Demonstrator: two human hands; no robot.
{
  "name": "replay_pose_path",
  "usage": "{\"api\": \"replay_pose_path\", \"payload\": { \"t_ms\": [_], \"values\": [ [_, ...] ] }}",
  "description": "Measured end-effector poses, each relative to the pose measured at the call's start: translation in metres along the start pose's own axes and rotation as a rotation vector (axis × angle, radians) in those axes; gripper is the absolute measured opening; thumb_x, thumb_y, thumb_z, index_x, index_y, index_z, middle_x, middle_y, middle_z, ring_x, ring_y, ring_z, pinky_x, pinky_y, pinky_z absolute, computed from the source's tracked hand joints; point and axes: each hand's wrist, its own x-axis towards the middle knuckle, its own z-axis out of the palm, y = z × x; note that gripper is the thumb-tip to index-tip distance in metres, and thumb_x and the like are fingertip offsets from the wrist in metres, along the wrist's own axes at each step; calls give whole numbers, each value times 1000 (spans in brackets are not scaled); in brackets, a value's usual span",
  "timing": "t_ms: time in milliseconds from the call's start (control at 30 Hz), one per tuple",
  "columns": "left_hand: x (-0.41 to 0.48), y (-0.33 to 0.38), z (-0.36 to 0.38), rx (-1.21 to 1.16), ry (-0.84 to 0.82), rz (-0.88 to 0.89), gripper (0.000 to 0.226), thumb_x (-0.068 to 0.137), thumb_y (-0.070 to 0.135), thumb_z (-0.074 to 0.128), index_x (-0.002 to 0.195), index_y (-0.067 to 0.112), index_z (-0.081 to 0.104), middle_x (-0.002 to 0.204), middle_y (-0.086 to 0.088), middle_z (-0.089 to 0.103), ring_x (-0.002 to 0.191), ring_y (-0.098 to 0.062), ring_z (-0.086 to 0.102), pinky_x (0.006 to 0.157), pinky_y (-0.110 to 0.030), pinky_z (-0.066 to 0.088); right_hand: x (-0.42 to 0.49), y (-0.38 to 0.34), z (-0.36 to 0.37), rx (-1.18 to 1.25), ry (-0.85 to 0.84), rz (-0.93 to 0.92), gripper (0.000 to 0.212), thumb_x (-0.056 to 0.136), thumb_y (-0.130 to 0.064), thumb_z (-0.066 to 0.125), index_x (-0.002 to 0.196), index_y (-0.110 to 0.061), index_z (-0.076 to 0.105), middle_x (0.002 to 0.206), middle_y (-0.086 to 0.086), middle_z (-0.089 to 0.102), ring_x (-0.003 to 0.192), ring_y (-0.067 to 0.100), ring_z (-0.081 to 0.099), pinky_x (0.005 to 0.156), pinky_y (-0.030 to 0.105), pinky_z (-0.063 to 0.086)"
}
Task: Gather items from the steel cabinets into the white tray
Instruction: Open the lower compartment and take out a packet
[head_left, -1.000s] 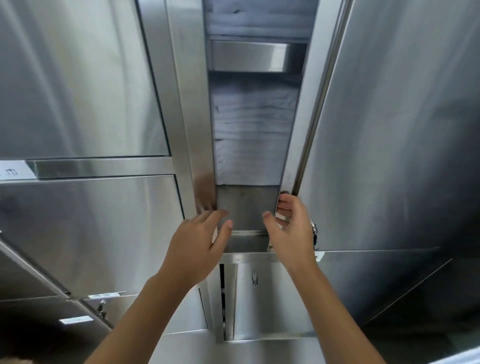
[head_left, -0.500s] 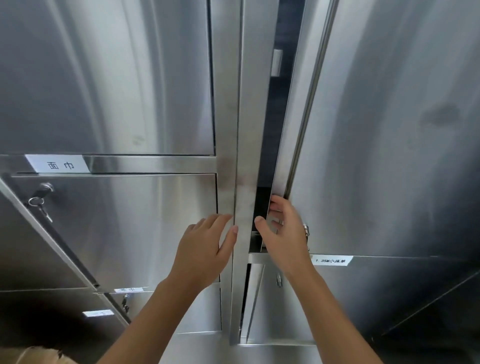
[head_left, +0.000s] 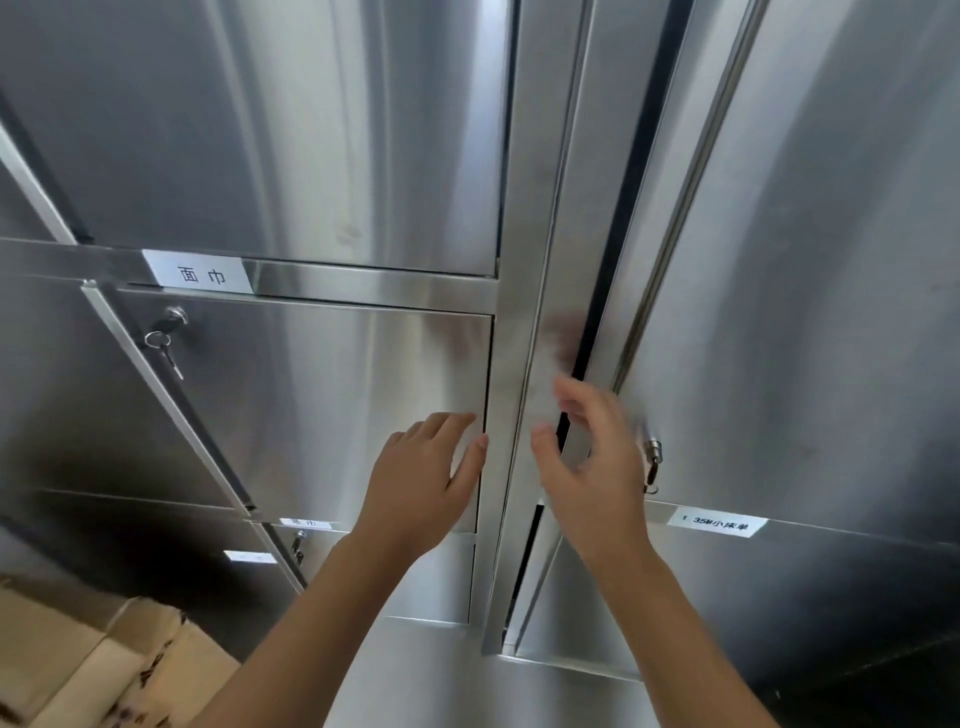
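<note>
Now the cabinet door (head_left: 805, 312), gaping a second ago, is nearly closed; left hand (head_left: 421, 483) and right hand (head_left: 592, 467) hover spread and empty, so this compartment seems finished.

Single view, head-worn, wide-angle. Faces the steel cabinets (head_left: 322, 156) at close range; door fronts fill nearly the whole frame, with verticals fanning outward toward the top. Forearms enter from the bottom edge, with left hand (head_left: 421, 483) and right hand (head_left: 597, 478) near frame centre. Lower left corner catches cardboard boxes (head_left: 78, 665).
</note>
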Motion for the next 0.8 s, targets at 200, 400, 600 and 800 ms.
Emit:
{"api": "replay_pose_path", "payload": {
  "t_ms": [200,400,600,800],
  "values": [
    [-25,-8,-9,44,4,-136,50,100,49,33,131,19,58,127,1,65,110,-22,61,93,-38,47,-5,-8,25,74,-263,13,41,89,-48,58,130,-41,54,122,-30,53,119,-5,52,102,26,46],
    [-68,-19,-41,163,80,-389,57,100,58,25,133,24,56,133,6,61,114,-17,60,103,-40,45,-10,-9,55,105,-572,18,56,91,-50,63,144,-43,45,137,-34,45,131,-2,45,106,24,37],
    [-150,-15,-75,284,215,-659,46,102,48,30,126,21,59,125,5,64,113,-17,60,97,-39,45,-41,-36,95,92,-885,-111,63,92,-56,59,148,-32,45,149,-12,50,137,9,42,100,23,31],
    [-228,10,-91,359,299,-924,61,95,63,14,133,31,49,135,11,54,124,-13,50,109,-40,38,-84,-57,112,146,-1100,-213,75,82,-76,43,146,-38,44,149,-15,51,138,10,45,107,34,40]
  ]
}}
